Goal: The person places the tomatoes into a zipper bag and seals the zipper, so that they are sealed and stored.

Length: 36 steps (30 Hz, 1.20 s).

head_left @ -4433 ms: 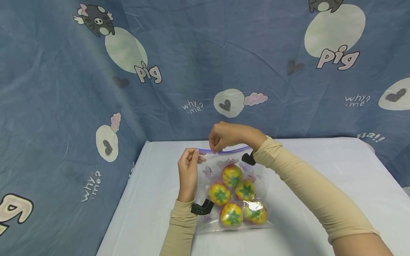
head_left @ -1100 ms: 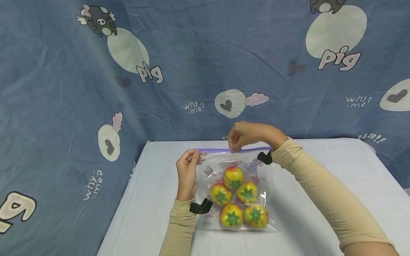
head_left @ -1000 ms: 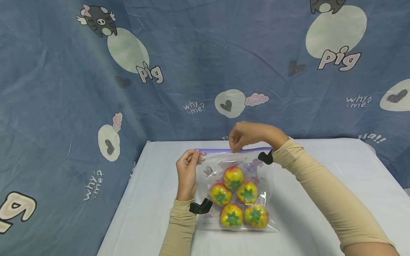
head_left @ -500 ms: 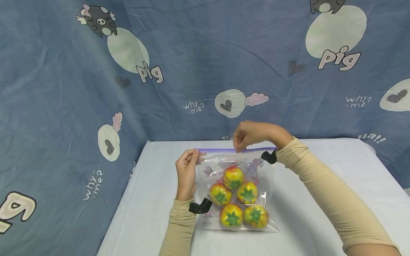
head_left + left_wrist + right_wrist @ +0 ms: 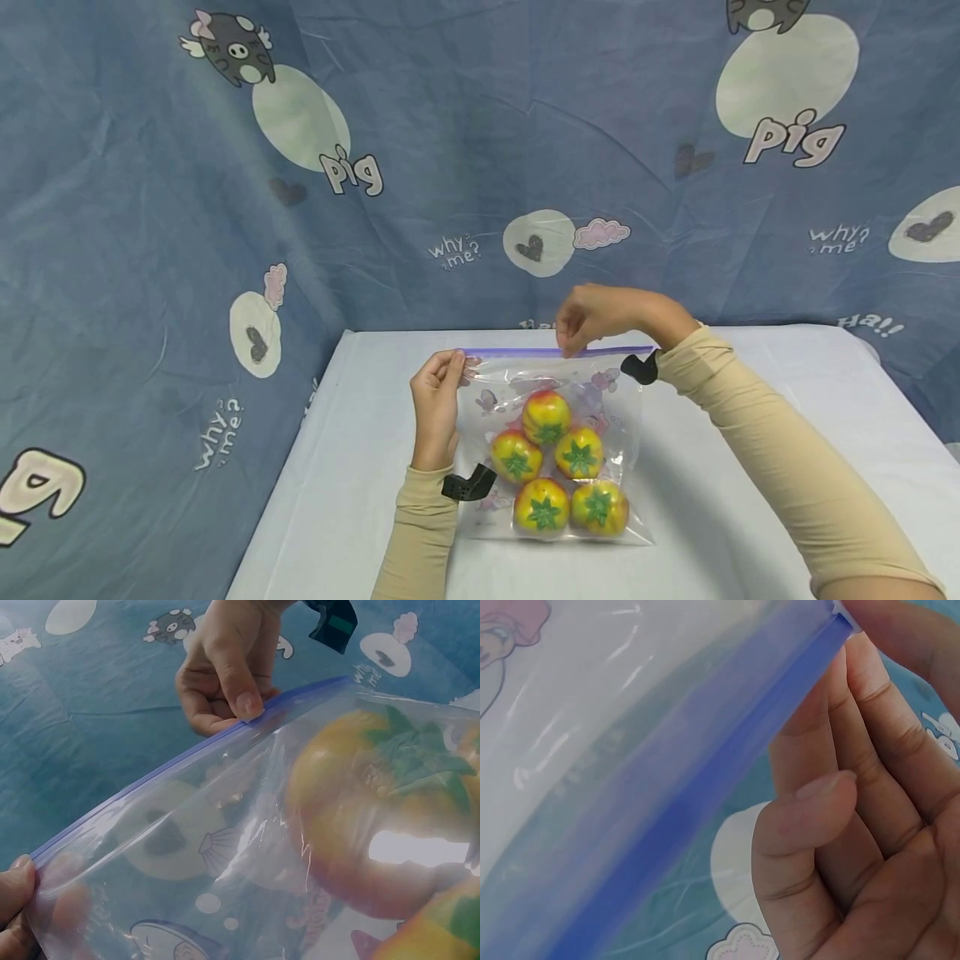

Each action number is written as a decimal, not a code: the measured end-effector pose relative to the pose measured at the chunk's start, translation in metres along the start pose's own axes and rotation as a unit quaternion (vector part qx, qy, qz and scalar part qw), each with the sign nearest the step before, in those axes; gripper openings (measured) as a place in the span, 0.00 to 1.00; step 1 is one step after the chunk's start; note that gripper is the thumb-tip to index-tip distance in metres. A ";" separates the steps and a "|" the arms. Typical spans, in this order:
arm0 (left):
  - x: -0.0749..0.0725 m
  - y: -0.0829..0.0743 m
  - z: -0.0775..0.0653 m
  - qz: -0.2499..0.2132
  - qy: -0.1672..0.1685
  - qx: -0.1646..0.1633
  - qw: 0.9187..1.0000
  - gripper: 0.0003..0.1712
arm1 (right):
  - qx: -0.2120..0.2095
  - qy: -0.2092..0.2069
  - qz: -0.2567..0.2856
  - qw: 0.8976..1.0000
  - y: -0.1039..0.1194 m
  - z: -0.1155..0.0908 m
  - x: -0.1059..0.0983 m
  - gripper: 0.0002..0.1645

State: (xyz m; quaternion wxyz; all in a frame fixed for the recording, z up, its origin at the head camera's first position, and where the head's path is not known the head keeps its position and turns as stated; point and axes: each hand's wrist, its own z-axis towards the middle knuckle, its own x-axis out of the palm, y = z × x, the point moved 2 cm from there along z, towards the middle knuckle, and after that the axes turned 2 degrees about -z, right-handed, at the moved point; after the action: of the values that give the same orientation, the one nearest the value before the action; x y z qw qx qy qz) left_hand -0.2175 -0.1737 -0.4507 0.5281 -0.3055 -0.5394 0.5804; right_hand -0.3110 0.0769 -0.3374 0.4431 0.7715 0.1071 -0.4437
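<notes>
A clear zip bag (image 5: 480,425) with butterfly prints hangs upright, its purple zip strip (image 5: 517,353) along the top. Inside lie several yellow-red fruits (image 5: 542,504) with green leafy tops, which resemble persimmons. My left hand (image 5: 435,404) pinches the bag's top left corner between thumb and fingers. Further right along the strip, my right hand (image 5: 603,315) pinches the zip from above. In the right wrist view, a small white slider (image 5: 846,616) sits at its thumb and fingertip. The left wrist view shows both hands on the strip, with the right hand (image 5: 232,671) farther off.
A white-covered table (image 5: 345,467) lies under the bag. Behind it hangs a blue curtain (image 5: 450,108) with printed pigs and lettering. Small black wrist cameras sit at both wrists, the left one (image 5: 468,483) overlapping the bag in the head view.
My right hand has slid steadily rightward along the zip strip, from close beside the left hand to well past the middle. The strip now looks straighter. The left hand keeps its corner.
</notes>
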 end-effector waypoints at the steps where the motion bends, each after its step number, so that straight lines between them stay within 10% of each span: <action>1: 0.000 0.000 0.000 0.001 -0.001 0.000 1.000 0.14 | 0.000 0.001 0.003 1.000 0.000 -0.001 0.000 0.03; 36: -0.002 0.002 0.002 -0.003 -0.005 0.002 1.000 0.15 | 0.009 0.005 0.021 1.000 -0.020 -0.027 -0.005 0.02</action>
State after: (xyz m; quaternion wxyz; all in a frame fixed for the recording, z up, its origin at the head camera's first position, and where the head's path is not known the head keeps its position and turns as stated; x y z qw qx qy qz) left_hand -0.2189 -0.1761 -0.4523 0.5279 -0.2998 -0.5418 0.5812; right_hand -0.3090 0.1101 -0.3396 0.4451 0.7795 0.0889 -0.4317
